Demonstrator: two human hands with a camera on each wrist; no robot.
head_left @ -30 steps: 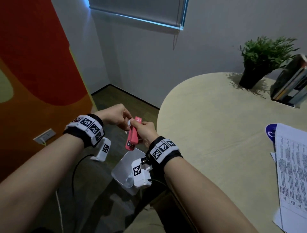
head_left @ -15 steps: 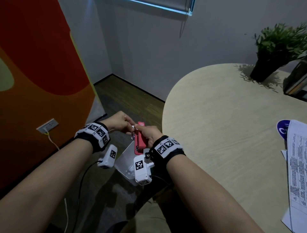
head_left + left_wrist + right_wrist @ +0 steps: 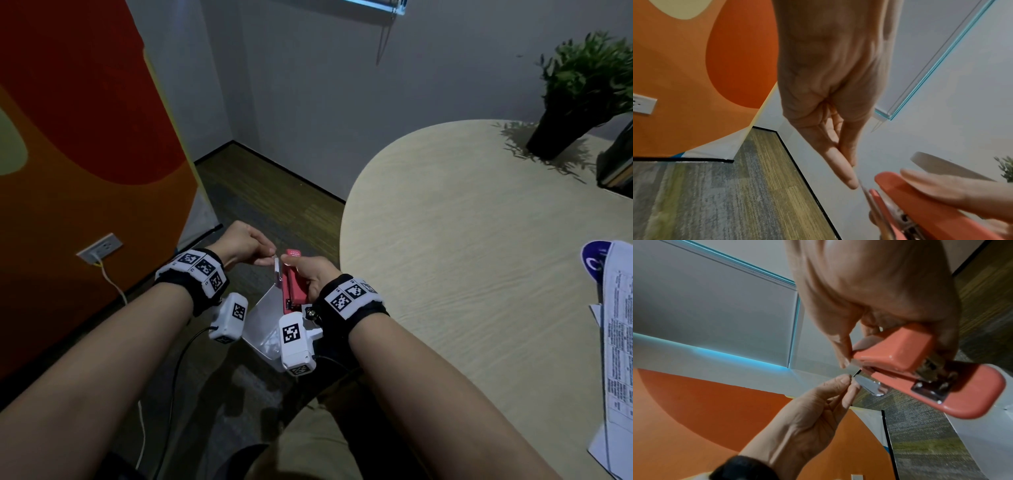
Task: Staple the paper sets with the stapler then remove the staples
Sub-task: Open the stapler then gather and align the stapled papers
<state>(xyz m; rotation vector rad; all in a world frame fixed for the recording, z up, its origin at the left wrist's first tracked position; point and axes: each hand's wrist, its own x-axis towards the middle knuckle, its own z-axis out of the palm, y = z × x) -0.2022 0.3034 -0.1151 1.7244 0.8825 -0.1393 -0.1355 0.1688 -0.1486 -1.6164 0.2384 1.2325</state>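
My right hand [image 3: 310,274] grips a pink stapler [image 3: 292,284] off the table's left edge, above a white bin [image 3: 260,320]. In the right wrist view the stapler [image 3: 920,369] has its hinge end toward the camera, and a thin metal strip [image 3: 867,383] sticks out along it. My left hand [image 3: 246,245] pinches the tip of that strip between thumb and forefinger [image 3: 840,382]. The left wrist view shows my left fingertips [image 3: 851,183] touching the strip beside the stapler [image 3: 920,201]. The printed paper sets [image 3: 616,342] lie at the table's right edge, away from both hands.
The round beige table [image 3: 462,240] fills the right side. A potted plant [image 3: 575,92] and leaning books [image 3: 616,164] stand at its back. A blue disc [image 3: 594,257] lies by the papers. On the orange wall at left, an outlet [image 3: 99,248] has a cable hanging down.
The stapler has turned from a slant to pointing straight away from me. Both hands stay together over the bin. My head has tilted down and left.
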